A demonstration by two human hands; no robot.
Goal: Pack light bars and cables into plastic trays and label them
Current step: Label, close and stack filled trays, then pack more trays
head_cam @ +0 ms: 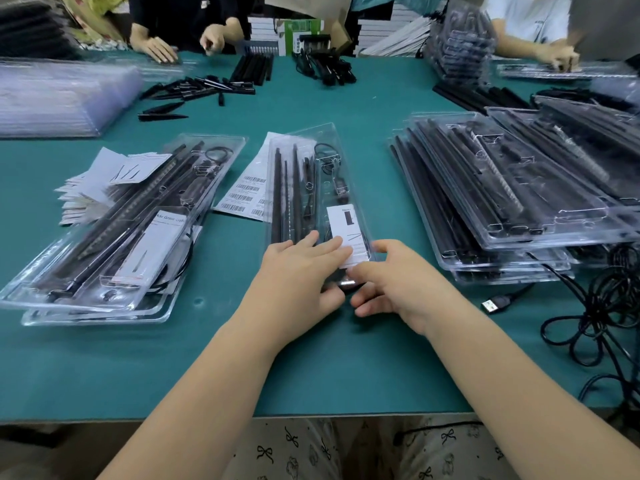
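Head view. Left hand [300, 268] flat, fingers straight, pressing on near end of clear plastic tray [304, 188] at table [311, 368] centre. Right hand [391, 278] at tray's near right corner, fingers curled; thumb on white label card [344, 233], exact grip hard to make out. Near end of tray hidden under both hands. Inside tray: black light bars [285, 192] lying lengthwise, coiled cable [325, 152] at far end. Barcode sheet [247, 190] partly under tray's left edge. Filled trays stacked left [114, 230] and right [502, 199].

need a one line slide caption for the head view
Both hands, left hand and right hand, press on the near end of a clear tray of light bars on the green table.
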